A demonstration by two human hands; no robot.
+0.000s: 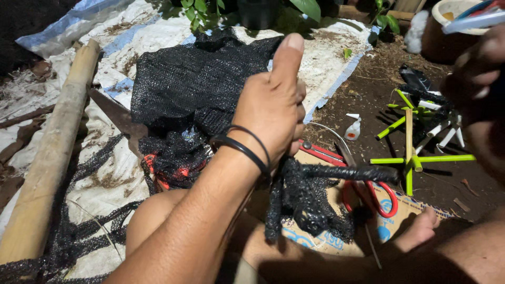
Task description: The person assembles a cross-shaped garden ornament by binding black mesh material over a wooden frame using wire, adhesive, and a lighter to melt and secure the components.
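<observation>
My left hand (273, 105) is closed, thumb up, around a bundle of black mesh netting (305, 197) that is wrapped on a stick; the wrapped end (357, 172) pokes out to the right. Two black bands circle that wrist. More black netting (194, 79) lies piled behind the hand on a white woven sheet (326, 58). My right hand (476, 79) hovers at the right edge, close to the camera, dark and blurred; what it holds is unclear. Red-handled scissors (386, 202) lie on cardboard (315, 239) just beneath the bundle, above my knees.
A thick bamboo pole (52, 152) lies along the left, with a large blade (113, 113) beside it. On the dirt at right sit a frame of green and white sticks (415, 158) and a small white bottle (353, 129). Plants (200, 10) and a bowl (447, 10) stand at the back.
</observation>
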